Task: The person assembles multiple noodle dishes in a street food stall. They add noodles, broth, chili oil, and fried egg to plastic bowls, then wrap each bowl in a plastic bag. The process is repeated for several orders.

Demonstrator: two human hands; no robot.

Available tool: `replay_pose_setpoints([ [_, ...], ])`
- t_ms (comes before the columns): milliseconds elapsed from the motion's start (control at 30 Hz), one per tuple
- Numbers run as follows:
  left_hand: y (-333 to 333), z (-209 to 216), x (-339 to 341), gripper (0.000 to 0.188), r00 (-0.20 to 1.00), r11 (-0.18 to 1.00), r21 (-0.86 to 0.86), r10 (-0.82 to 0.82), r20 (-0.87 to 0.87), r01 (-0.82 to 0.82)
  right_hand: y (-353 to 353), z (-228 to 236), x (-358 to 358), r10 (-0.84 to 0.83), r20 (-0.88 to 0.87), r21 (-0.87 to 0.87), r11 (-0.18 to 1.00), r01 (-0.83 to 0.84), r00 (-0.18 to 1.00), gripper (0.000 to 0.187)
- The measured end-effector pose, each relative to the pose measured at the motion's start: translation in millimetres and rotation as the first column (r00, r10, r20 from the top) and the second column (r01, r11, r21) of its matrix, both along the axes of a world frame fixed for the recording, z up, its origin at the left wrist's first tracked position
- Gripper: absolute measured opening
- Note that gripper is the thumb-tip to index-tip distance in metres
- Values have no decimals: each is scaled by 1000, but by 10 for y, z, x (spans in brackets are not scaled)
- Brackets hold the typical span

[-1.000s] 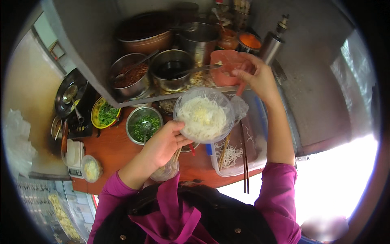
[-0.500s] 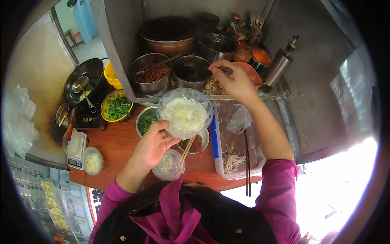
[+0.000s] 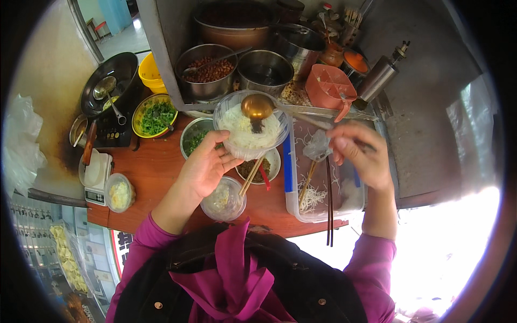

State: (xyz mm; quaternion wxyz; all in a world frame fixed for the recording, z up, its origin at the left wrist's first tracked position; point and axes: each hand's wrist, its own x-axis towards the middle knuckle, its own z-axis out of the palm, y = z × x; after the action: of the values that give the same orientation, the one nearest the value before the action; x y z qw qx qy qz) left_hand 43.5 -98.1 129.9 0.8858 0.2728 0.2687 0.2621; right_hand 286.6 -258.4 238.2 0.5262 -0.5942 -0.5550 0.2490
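My left hand holds up a clear plastic bowl of white noodles, fingers around its near left side. Over the noodles hangs a brass-coloured ladle, and dark liquid runs down from it. My right hand is closed on the ladle's long handle, off to the right above a plastic tub with noodle strands and chopsticks. Beneath the held bowl, a white bowl contains brown seasoning. Another clear bowl stands near the table edge.
Behind, a shelf carries a pot of peanuts, a pot of dark liquid and a pink divided container. Leafy greens and a wok are at left, near a scale and a lidded-looking clear tub.
My right hand has come back from the dark-liquid pot toward me, bringing the ladle over the noodles. Dark liquid now falls onto them. My left hand still holds the bowl.
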Motion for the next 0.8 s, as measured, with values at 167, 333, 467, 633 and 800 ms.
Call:
replay_pose_setpoints([
  [167,0,8,29,53,1000,1000,-4,-15,-2,15,-82,39,81,-76,-251,42,995,90,965,18],
  [333,-14,50,50,45,1000,998,-55,-20,7,20,254,282,558,-176,-590,77,959,271,788,22],
  [467,-47,61,63,55,998,1000,7,-9,-60,10,632,360,945,-191,-491,174,934,311,850,22],
  [633,-67,57,56,49,998,998,3,-55,-38,56,1344,238,1164,-233,-64,83,968,238,970,16],
  [800,-92,79,55,54,994,994,33,-99,-36,101,1854,91,1319,-227,430,-18,966,260,874,17],
])
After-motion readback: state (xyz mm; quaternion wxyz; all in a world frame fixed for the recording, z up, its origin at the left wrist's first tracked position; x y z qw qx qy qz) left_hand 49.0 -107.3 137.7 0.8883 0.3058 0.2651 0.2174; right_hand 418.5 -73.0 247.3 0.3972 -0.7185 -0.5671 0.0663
